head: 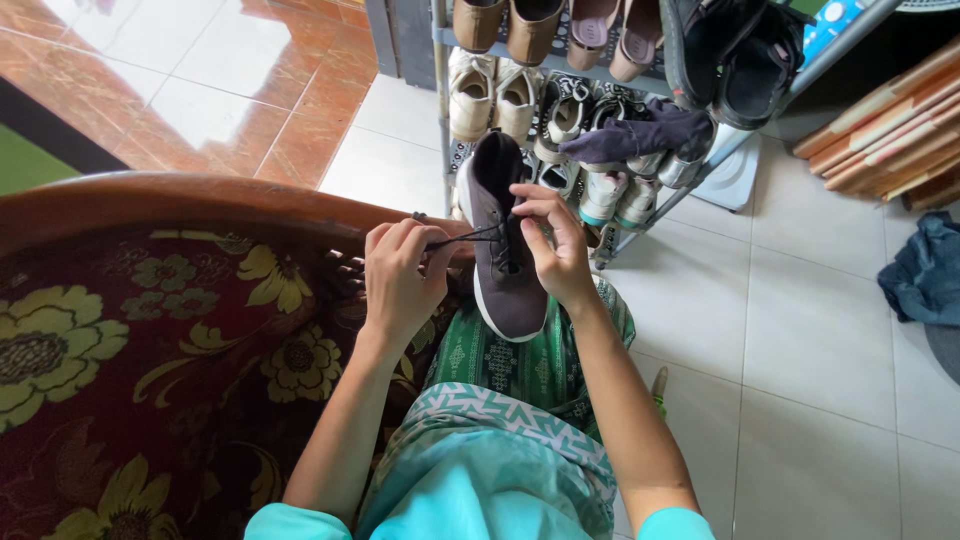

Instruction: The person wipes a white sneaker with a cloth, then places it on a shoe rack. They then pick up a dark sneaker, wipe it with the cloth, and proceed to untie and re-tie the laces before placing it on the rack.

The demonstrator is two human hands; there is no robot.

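At the far left lies a dark red upholstered seat (150,380) patterned with yellow flowers, edged by a curved brown wooden frame (200,195). Just right of it, the left hand (400,275) is clenched, its grip pinching the dark shoelace (462,238) between thumb and fingers and pulling it taut to the left. The lace runs from that grip straight to the one grey fabric sneaker with a white sole (503,240), which rests on the person's lap over green patterned cloth (520,365), toe pointing away, between the two hands. The right hand (555,245) touches the sneaker's right side, its grip closed on the lacing at the shoe's top, fingertips bent over the eyelets. So the shoe sits just right of the left grip and directly under the right one.

Further off stands a grey metal shoe rack (560,70) with two shelves in view. The upper shelf shows two tan shoes, two beige slip-ons and two black sandals (735,55); the lower one shows two cream sneakers (495,95), several more white and dark shoes too crowded to count, and one dark purple cloth (640,135) draped over them. To the right, on the white tiled floor (820,330), lie stacked wooden boards (890,130) and one crumpled blue garment (925,270).
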